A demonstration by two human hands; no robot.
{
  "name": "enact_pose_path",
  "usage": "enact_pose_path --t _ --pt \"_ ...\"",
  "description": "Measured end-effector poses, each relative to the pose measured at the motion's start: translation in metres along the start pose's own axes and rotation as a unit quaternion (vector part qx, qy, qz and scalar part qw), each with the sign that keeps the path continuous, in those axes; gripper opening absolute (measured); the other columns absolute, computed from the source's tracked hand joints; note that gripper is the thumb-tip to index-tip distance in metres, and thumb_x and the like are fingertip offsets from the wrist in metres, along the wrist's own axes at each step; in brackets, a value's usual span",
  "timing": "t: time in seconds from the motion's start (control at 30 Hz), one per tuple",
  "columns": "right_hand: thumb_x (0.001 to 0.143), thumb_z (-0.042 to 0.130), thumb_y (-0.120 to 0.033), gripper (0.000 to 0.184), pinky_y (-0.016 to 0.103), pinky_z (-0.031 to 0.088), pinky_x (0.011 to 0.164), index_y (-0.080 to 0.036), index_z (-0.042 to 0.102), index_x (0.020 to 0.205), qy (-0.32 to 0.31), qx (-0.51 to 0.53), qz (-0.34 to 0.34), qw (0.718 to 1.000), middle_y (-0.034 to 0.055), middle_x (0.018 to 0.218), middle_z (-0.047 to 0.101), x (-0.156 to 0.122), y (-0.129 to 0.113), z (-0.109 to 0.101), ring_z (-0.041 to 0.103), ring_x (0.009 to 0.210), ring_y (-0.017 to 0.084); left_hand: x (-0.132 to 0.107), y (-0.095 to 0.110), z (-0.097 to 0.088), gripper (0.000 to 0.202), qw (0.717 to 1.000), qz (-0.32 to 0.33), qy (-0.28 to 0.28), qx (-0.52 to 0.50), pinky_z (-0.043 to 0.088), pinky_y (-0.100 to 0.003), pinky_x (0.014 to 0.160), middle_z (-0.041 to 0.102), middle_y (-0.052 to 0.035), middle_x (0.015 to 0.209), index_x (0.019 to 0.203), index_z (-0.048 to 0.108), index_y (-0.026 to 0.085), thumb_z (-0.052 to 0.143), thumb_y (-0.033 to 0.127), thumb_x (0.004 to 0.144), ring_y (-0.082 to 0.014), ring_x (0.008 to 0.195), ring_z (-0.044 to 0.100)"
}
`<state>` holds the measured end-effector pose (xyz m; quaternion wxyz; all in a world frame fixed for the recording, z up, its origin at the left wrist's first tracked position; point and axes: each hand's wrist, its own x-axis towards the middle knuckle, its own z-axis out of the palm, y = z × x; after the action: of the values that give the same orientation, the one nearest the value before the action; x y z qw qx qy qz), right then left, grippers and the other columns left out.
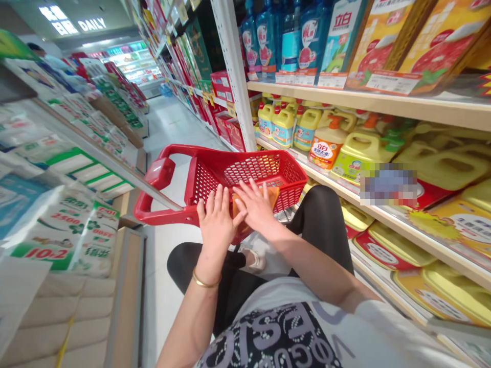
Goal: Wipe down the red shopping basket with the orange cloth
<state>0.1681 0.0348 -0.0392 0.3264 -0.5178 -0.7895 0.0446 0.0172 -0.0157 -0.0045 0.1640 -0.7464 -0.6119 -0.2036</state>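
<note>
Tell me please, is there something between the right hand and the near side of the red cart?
Yes, an orange, cloth-like piece lies under the right hand, against the near side of the red cart. Nothing visible stands between the left hand and the cart.

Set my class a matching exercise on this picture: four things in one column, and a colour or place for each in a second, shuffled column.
Things
1. Shopping cart
2. Orange cloth
3. Bracelet
4. Blue bottles

Colour or place
A. Around the wrist of the left hand
B. On the upper shelf, above the yellow jugs
C. Red
D. Partly covered by the right hand

Right pairs: 1-C, 2-D, 3-A, 4-B
</note>
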Motion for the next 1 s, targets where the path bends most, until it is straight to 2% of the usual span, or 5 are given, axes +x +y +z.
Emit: enact_pose_path --t 0.13,0.4,0.67,0.77,1.0 --pt "0.115 0.033 -0.048 0.052 0.060 0.003 0.137 -0.031 0.053 0.161 -0.018 0.016 -0.016 1.000 0.0000 0.172 0.045 0.001 0.007 -0.004 0.027 0.166 0.026 0.000 -0.001 -0.001 0.087 1.000 0.003 -0.004 0.003 0.017 -0.061 0.131 0.037 -0.0134 0.175 0.170 0.035 0.016 0.039 0.073 0.105 -0.0403 0.155 0.043" --pt "0.114 0.028 -0.045 0.056 0.076 0.007 0.131 -0.026 0.060 0.155 0.045 -0.038 0.231 0.971 0.0059 0.174 0.042 -0.006 0.141 -0.042 0.019 0.168 0.036 0.000 0.001 0.001 0.084 1.000 -0.008 -0.009 -0.009 0.016 -0.060 0.132 0.034 -0.0133 0.176 0.170 0.035 0.015 0.042 0.068 0.106 -0.0397 0.157 0.042" --pt "0.115 0.032 -0.045 0.052 0.062 0.004 0.137 -0.028 0.059 0.156 0.020 0.014 0.002 1.000 0.0012 0.169 0.050 0.000 0.014 0.000 0.025 0.167 0.028 0.001 0.002 -0.003 0.085 1.000 -0.013 -0.016 -0.011 0.017 -0.061 0.132 0.037 -0.0147 0.175 0.170 0.036 0.017 0.043 0.071 0.104 -0.0399 0.157 0.042" --pt "0.115 0.033 -0.047 0.052 0.059 0.008 0.138 -0.029 0.057 0.158 0.003 0.026 -0.025 0.999 0.0005 0.170 0.049 0.002 0.006 0.001 0.029 0.165 0.026 0.001 0.002 -0.004 0.085 1.000 -0.010 -0.021 -0.005 0.017 -0.061 0.132 0.037 -0.0148 0.174 0.170 0.036 0.017 0.042 0.071 0.104 -0.0402 0.156 0.043" --pt "0.113 0.034 -0.047 0.052 0.071 0.009 0.134 -0.028 0.065 0.150 0.054 -0.027 0.163 0.985 0.0049 0.171 0.047 -0.010 0.127 -0.034 0.030 0.164 0.035 0.000 0.001 -0.001 0.081 1.000 -0.008 -0.019 0.005 0.015 -0.059 0.133 0.034 -0.0131 0.176 0.171 0.034 0.016 0.044 0.064 0.106 -0.0384 0.157 0.041"
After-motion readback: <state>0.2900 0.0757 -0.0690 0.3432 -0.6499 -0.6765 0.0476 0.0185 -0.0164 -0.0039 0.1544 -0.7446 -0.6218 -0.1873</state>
